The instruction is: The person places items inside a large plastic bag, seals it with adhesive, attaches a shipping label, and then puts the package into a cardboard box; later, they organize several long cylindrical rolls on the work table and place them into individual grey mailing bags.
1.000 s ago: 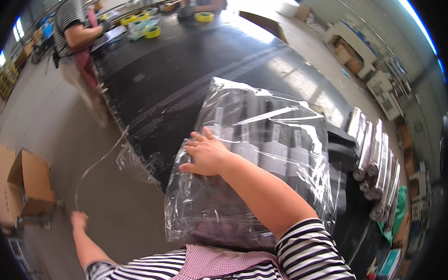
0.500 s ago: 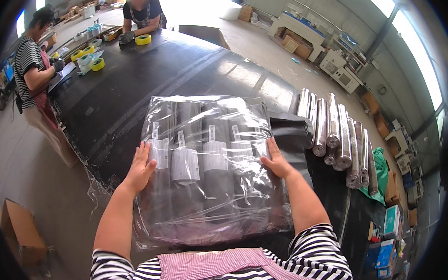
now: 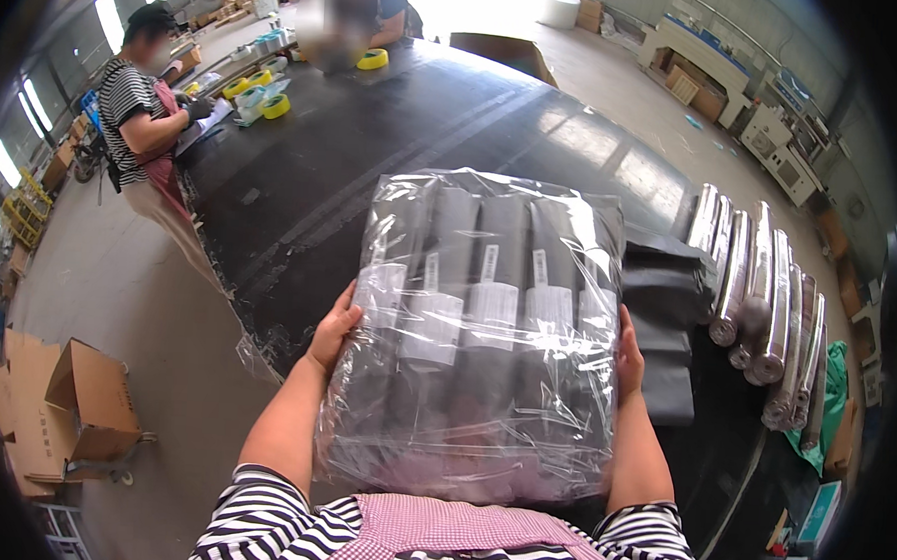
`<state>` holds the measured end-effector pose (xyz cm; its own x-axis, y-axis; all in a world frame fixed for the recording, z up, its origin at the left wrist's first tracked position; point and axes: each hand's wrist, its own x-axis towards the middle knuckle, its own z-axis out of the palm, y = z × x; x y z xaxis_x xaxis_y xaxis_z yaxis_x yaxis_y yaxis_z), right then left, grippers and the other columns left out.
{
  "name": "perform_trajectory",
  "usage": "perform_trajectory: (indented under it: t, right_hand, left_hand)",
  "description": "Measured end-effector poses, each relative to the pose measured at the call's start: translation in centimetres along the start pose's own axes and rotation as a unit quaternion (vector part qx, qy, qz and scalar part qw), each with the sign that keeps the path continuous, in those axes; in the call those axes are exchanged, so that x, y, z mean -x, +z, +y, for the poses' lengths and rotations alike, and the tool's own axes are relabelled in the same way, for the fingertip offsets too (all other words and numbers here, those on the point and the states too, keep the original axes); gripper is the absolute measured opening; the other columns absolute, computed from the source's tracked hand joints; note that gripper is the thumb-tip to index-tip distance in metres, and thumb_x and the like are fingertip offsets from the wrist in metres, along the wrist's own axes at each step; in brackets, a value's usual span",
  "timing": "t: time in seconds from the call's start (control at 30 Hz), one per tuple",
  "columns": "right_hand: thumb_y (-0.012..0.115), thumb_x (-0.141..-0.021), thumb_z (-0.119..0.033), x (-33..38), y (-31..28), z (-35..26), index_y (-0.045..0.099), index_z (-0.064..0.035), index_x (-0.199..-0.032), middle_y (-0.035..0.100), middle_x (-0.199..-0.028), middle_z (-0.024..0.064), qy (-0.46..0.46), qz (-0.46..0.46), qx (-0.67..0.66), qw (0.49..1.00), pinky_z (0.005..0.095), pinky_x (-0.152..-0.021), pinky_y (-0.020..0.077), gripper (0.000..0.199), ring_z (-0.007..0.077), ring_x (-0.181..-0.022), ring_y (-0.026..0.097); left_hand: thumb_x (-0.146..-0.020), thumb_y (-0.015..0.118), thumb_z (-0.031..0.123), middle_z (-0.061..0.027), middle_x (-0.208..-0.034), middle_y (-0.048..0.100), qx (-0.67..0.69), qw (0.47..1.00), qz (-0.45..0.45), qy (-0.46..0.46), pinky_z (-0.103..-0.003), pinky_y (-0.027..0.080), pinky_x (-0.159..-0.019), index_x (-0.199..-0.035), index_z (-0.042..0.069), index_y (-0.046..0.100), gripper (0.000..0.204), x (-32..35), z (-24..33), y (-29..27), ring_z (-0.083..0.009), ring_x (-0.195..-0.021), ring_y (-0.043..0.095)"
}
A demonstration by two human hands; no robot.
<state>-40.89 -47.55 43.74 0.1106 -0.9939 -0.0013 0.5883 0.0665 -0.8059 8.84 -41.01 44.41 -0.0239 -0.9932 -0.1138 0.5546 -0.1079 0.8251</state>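
At the near edge of the black desk point(image 3: 306, 209), my left grip point(image 3: 335, 331) and right grip point(image 3: 629, 358) squeeze the clear-plastic-wrapped bundle of dark rolls point(image 3: 484, 387) between them; I'd press both sides evenly.

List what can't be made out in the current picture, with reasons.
- Head view: underside of the clear-plastic-wrapped pack of dark grey rolls, hidden by the pack itself.
- Head view: some fingers of the bare left hand and bare right hand, hidden by the pack's sides.
- Head view: print on the narrow white strip labels, too small.
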Motion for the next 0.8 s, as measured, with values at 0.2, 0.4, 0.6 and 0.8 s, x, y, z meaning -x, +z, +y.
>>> perform_trajectory:
  t: [0.2, 0.4, 0.6, 0.8]
  right_hand:
    - [0.045, -0.103, -0.032, 2.8, -2.0, 1.6, 0.024, -0.0016, -0.154, 0.036, -0.152, 0.0127, -0.045, 0.013, 0.086, 0.995, 0.0371, -0.115, 0.0281, 0.063, 0.0240, -0.138, 0.037]
    - [0.041, -0.103, -0.026, 6.3, 3.4, 4.9, 0.023, -0.0043, -0.154, 0.038, -0.151, 0.0158, -0.049, 0.061, -0.032, 0.996, 0.0406, -0.113, 0.0324, 0.058, 0.0267, -0.135, 0.042]
    - [0.040, -0.103, -0.026, 7.6, 9.9, 8.7, 0.023, -0.0033, -0.153, 0.039, -0.149, 0.0174, -0.087, 0.099, -0.090, 0.987, 0.0447, -0.112, 0.0356, 0.058, 0.0307, -0.133, 0.045]
    - [0.037, -0.102, -0.026, 7.2, 16.3, 12.5, 0.026, -0.0032, -0.152, 0.042, -0.147, 0.0185, -0.133, 0.118, -0.072, 0.981, 0.0447, -0.112, 0.0364, 0.056, 0.0318, -0.132, 0.046]
  left_hand:
    - [-0.095, 0.062, 0.024, -0.0136, -0.143, 0.047, -0.056, 0.998, -0.016, -0.038, -0.036, 0.042, -0.105, -0.155, 0.002, 0.018, 0.078, -0.9, 0.7, -1.9, -0.0219, -0.125, 0.053]
    - [-0.096, 0.061, 0.031, -0.0139, -0.149, 0.042, -0.012, 0.989, -0.138, -0.053, -0.037, 0.036, -0.112, -0.154, 0.002, 0.022, 0.076, -2.7, 4.4, -3.9, -0.0234, -0.134, 0.046]
    - [-0.094, 0.066, 0.030, -0.0098, -0.139, 0.051, -0.078, 0.981, -0.149, -0.093, -0.033, 0.044, -0.104, -0.153, 0.002, 0.024, 0.077, -8.3, 7.3, -9.1, -0.0169, -0.123, 0.053]
    - [-0.094, 0.065, 0.037, -0.0076, -0.141, 0.050, -0.197, 0.956, -0.184, -0.115, -0.033, 0.044, -0.100, -0.155, 0.006, 0.025, 0.079, -14.7, 10.8, -13.5, -0.0169, -0.120, 0.052]
